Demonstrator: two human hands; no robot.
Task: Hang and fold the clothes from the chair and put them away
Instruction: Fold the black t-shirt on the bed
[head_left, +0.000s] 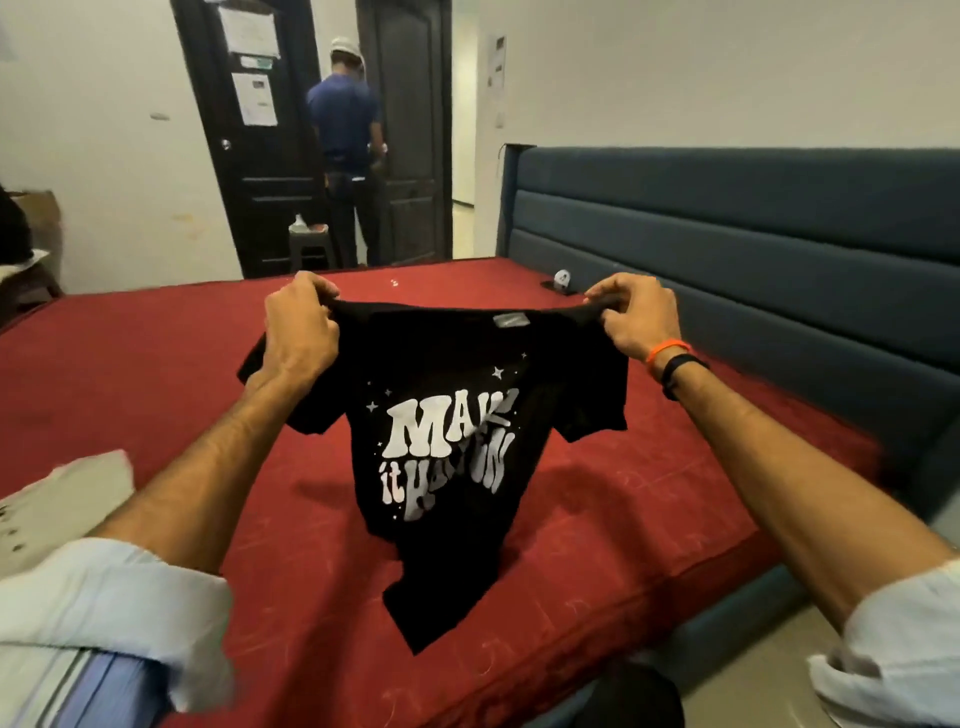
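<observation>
I am gripping a black cotton T-shirt with white lettering (447, 447) by its shoulders. My left hand (298, 325) is pinching at 10 o'clock, my right hand (636, 317) at 2 o'clock. Its hem is dangling over the red mattress (156, 374).

red mattress (156, 374), bare, scuffed. dark blue padded headboard (727, 218) along its right side. two dark doors (260, 156) at rear, papers taped on the left one. person in blue shirt (345, 119) standing between them, back turned. small grey stool (309, 244) beside the left door.
</observation>
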